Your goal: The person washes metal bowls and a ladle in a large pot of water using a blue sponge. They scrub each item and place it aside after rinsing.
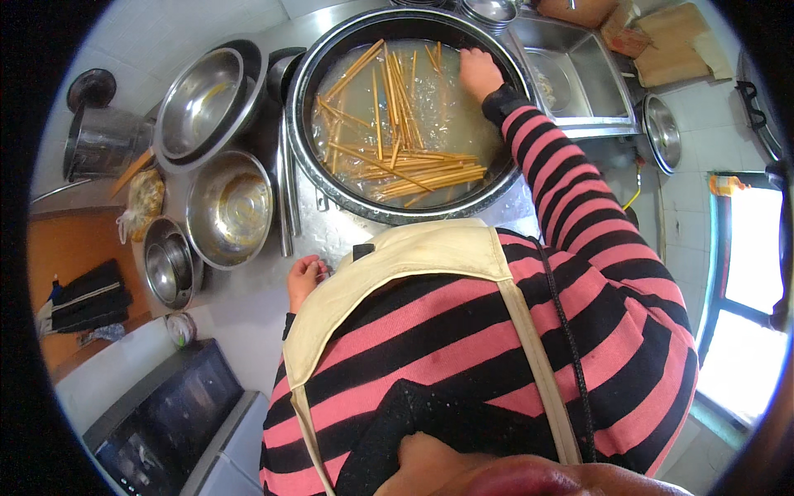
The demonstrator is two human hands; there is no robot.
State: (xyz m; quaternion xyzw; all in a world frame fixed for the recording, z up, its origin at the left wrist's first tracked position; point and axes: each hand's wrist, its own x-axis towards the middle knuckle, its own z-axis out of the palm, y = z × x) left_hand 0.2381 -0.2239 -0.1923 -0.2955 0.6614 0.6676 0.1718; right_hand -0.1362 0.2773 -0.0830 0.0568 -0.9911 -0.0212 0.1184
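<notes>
A large dark round basin with a pale rim stands before me, holding cloudy water. Many wooden chopsticks lie in it, some pointing away from me and others heaped crosswise at the near side. At the far right inside of the basin is my right hand, back upward and fingers curled down. Its fingertips are hidden, so what it may hold does not show. My left hand hangs by the counter's front edge, left of my cream apron, its fingers loosely bent and nothing visible in them.
Steel bowls and long metal handles line the left. A steel sink adjoins the basin at right, with food scraps inside. Stacked bowls stand behind, cardboard at the far right. A bagged food item lies left.
</notes>
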